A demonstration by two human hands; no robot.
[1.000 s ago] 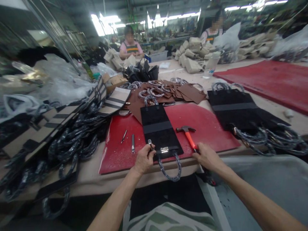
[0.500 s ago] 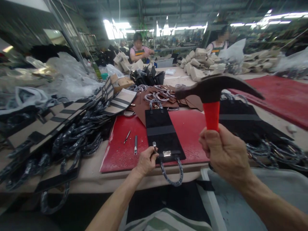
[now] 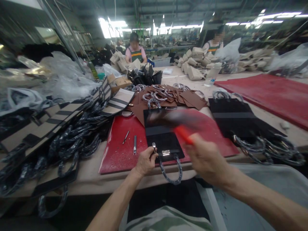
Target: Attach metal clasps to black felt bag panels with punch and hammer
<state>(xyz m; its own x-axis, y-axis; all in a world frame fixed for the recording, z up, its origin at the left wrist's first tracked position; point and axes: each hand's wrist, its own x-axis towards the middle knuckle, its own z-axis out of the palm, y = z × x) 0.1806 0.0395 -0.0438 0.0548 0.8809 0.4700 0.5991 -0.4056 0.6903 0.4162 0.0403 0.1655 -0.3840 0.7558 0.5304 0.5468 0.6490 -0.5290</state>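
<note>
My right hand (image 3: 209, 159) grips the orange handle of a claw hammer (image 3: 184, 134). The hammer's dark head is smeared by motion over a black bag panel (image 3: 161, 138). My left hand (image 3: 145, 162) pinches a short metal punch (image 3: 154, 146) upright at the panel's near left edge. Beside those fingers, a shiny metal clasp (image 3: 166, 152) lies on the panel. A plastic-wrapped bag handle (image 3: 177, 181) hangs from the panel's near end, over the table edge. The punch's lower end is hidden by my fingers.
A red board (image 3: 120, 157) lies beneath the panel, with a flat grey tool (image 3: 135, 145) and a thin metal rod (image 3: 125, 137) on it. Striped panels (image 3: 55, 121) with wrapped handles crowd the left. More black panels (image 3: 237, 117) lie right. Two people work across the table.
The hammer has swung down and left, from upright at the right to over the black panel. My left hand still holds the punch in place. The view has shifted slightly.
</note>
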